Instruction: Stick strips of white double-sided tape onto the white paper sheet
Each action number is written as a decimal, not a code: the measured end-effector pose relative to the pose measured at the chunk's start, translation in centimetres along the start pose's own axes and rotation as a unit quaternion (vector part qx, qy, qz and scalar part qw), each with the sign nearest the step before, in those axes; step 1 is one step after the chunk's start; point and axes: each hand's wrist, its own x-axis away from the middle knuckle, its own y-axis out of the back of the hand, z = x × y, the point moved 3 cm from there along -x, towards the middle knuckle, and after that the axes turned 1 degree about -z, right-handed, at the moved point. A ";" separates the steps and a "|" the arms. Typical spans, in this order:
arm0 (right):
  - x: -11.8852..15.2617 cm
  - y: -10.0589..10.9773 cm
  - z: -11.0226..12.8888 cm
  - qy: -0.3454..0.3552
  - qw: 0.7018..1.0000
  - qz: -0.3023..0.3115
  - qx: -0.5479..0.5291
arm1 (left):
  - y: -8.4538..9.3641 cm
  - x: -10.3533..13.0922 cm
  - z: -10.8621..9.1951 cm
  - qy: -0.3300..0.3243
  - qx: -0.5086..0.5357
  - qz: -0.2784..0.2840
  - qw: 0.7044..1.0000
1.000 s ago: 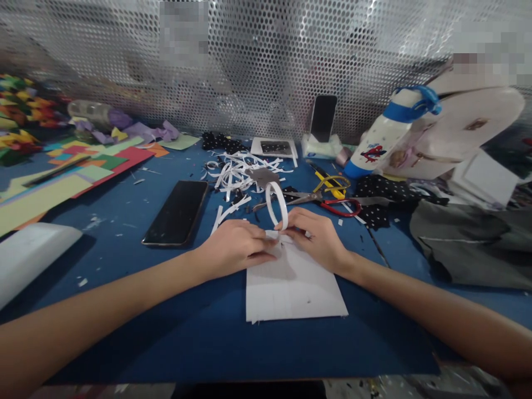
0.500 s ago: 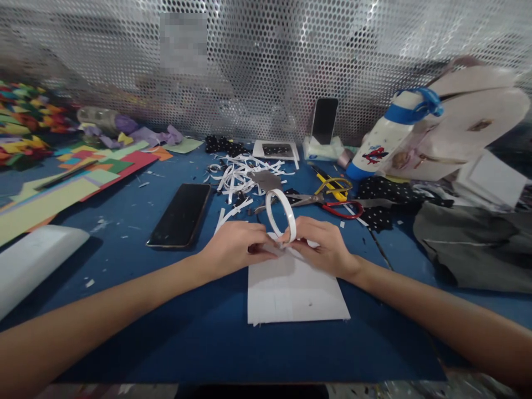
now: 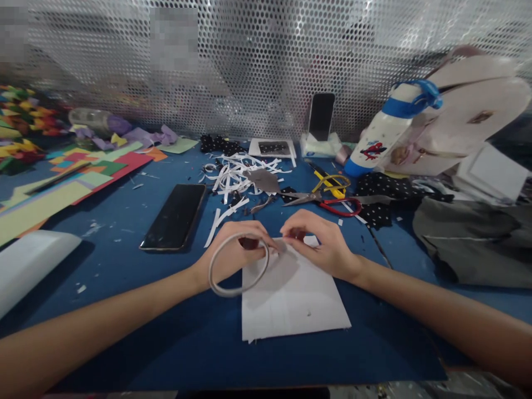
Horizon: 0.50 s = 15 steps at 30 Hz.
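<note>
A narrow roll of white tape (image 3: 231, 292) leans over my left hand (image 3: 236, 244), its ring seen nearly face-on. My left hand is closed, its fingertips by the roll's right side, at the far edge of a white card sheet (image 3: 297, 305). Close by, my right hand (image 3: 322, 244) curls over the far right of the sheet. Its thumb and forefinger are brought together, and what they pinch is too small to make out. The sheet lies flat on the blue table, with faint vertical bands on it.
Beyond my hands lie scissors (image 3: 310, 198), a yellow cutter (image 3: 330, 183) and white paper strips (image 3: 233, 177). A black phone (image 3: 174, 216) rests left. Coloured paper (image 3: 62, 194) is farther left. A bottle (image 3: 380, 136), a bag (image 3: 469, 111) and dark cloth (image 3: 469, 244) occupy the right.
The tape roll has swung from upright between my hands to the left, over my left hand. My right fingers have come away from the roll, and the gap between my hands is wider.
</note>
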 end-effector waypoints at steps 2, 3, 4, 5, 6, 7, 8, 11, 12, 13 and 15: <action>0.1 0.1 -0.3 -0.020 0.999 0.029 0.011 | 0.0 0.1 -0.1 0.019 0.035 0.013 0.999; 0.1 0.1 -0.4 -0.028 0.998 0.054 0.018 | 0.1 0.1 -0.2 0.025 0.050 0.012 0.998; 0.1 0.0 -0.5 -0.036 0.996 0.079 0.025 | 0.1 0.2 -0.2 0.031 0.058 0.008 0.998; 0.2 0.0 -0.6 -0.043 0.994 0.098 0.031 | 0.2 0.2 -0.2 0.036 0.061 0.002 0.997; 0.2 0.0 -0.7 -0.047 0.992 0.110 0.036 | 0.2 0.2 -0.2 0.039 0.062 0.000 0.997; 0.2 -0.1 -0.8 -0.051 0.991 0.120 0.040 | 0.1 0.2 -0.2 0.041 0.061 0.000 0.997; 0.3 -0.1 -0.8 -0.052 0.989 0.128 0.043 | 0.1 0.2 -0.2 0.042 0.060 0.001 0.997; 0.4 -0.4 -0.9 -0.055 0.988 0.138 0.047 | 0.1 0.2 -0.1 0.043 0.057 0.006 0.997; 0.5 -0.5 -0.9 -0.058 0.988 0.136 0.048 | 0.1 0.2 -0.1 0.043 0.055 0.007 0.998; 0.5 -0.6 -1.0 -0.063 0.988 0.131 0.048 | 0.1 0.2 -0.1 0.043 0.053 0.009 0.998; 0.5 -0.7 -1.1 -0.071 0.989 0.122 0.045 | 0.1 0.1 0.0 0.043 0.054 0.011 0.998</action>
